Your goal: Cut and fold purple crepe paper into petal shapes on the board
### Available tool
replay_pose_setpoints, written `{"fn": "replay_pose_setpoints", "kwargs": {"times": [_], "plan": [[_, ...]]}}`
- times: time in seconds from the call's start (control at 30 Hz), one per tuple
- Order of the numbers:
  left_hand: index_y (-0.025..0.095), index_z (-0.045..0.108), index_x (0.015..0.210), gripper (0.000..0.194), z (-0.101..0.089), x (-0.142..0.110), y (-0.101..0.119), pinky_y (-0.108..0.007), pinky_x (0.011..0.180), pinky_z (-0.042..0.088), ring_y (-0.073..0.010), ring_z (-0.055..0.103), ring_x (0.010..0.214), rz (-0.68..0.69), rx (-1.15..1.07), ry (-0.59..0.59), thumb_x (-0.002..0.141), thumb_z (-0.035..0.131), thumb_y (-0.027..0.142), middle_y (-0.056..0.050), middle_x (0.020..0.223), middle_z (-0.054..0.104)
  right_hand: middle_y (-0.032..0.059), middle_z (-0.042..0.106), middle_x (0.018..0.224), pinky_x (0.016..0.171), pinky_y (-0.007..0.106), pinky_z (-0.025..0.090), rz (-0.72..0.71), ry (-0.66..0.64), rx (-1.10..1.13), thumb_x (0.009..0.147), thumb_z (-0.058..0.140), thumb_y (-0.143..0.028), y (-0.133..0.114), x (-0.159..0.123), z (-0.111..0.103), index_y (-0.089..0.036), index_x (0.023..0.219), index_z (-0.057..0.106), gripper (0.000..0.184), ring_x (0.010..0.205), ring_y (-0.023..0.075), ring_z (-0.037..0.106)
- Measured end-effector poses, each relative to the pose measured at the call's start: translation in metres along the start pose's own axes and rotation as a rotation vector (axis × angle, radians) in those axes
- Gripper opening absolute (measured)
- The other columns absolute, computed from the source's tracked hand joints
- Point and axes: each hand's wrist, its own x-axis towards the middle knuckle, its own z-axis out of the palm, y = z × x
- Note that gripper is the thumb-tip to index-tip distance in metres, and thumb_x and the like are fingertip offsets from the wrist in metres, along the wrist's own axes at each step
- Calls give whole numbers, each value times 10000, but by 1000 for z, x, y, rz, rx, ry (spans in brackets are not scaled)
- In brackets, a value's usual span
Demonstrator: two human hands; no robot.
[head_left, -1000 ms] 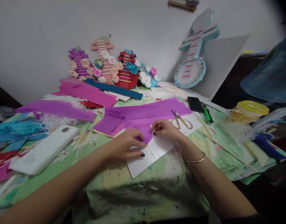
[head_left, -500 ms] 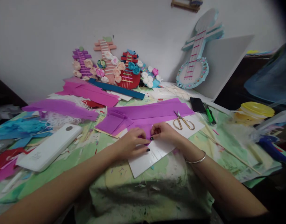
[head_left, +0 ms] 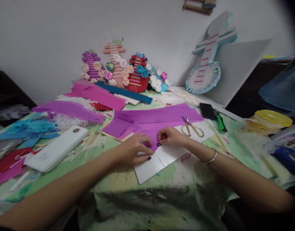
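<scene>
My left hand (head_left: 134,149) and my right hand (head_left: 170,137) meet over a small piece of purple crepe paper (head_left: 152,138) that lies on a white board (head_left: 162,158). Both hands pinch the paper's near edge with curled fingers, thumbs close together. A long purple crepe strip (head_left: 159,115) stretches behind them, joined to the pinched piece. Gold-handled scissors (head_left: 192,126) lie on the board just right of my right hand. A bangle sits on my right wrist.
A white power bank (head_left: 57,152) lies at the left. Paper guitar models with flowers (head_left: 124,72) lean on the wall, and a larger blue one (head_left: 206,64) at the right. A phone (head_left: 207,110), a green marker (head_left: 219,122) and a yellow-lidded jar (head_left: 270,120) sit at the right.
Both hands have drawn closer together on the purple paper, the left moving toward the right. The view has shifted slightly to the left.
</scene>
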Motion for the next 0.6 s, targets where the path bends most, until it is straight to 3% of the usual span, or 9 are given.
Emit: {"fn": "replay_pose_setpoints", "kwargs": {"times": [0.1, 0.2, 0.3, 0.37, 0.47, 0.6], "plan": [[221, 703, 1034, 215, 0, -3, 1, -374, 867, 429, -228, 555, 998, -12, 31, -9, 859, 577, 221, -98, 1077, 623, -46, 521, 560, 500, 209, 331, -34, 54, 13, 657, 729, -216, 3, -4, 4, -159, 693, 627, 122, 522, 87, 455], [207, 660, 1132, 277, 3, -4, 0, -410, 891, 426, -252, 541, 1039, -26, 116, 7, 883, 546, 245, -116, 1129, 605, -31, 513, 617, 534, 211, 342, -107, 194, -13, 708, 668, -150, 3, -12, 10, -160, 704, 607, 61, 569, 92, 456], [192, 627, 1187, 314, 6, -5, -2, -430, 906, 429, -266, 537, 1056, -31, 170, 33, 896, 524, 251, -132, 1152, 592, 1, 534, 697, 560, 220, 373, -353, 366, -130, 723, 573, -43, 0, -20, 16, -160, 742, 629, 132, 611, 105, 479], [198, 637, 1173, 305, 7, -6, -3, -423, 904, 437, -261, 543, 1051, -34, 152, 44, 889, 539, 249, -127, 1156, 590, 36, 569, 764, 603, 246, 421, -521, 413, -187, 758, 528, -33, -3, -24, 19, -159, 805, 650, 182, 678, 132, 519], [211, 676, 1107, 253, 7, -8, -6, -382, 899, 454, -228, 558, 1041, -61, 46, 91, 892, 550, 253, -109, 1166, 591, 81, 627, 855, 713, 320, 480, -674, 362, -273, 806, 506, -56, -7, -28, 22, -162, 886, 666, 207, 809, 181, 556], [181, 708, 1017, 201, 12, -9, -15, -319, 870, 473, -186, 588, 991, -106, -73, 204, 886, 556, 200, -94, 1082, 634, 101, 672, 954, 807, 357, 514, -715, 218, -342, 830, 478, -51, -6, -31, 23, -144, 980, 669, 260, 909, 192, 585]]}}
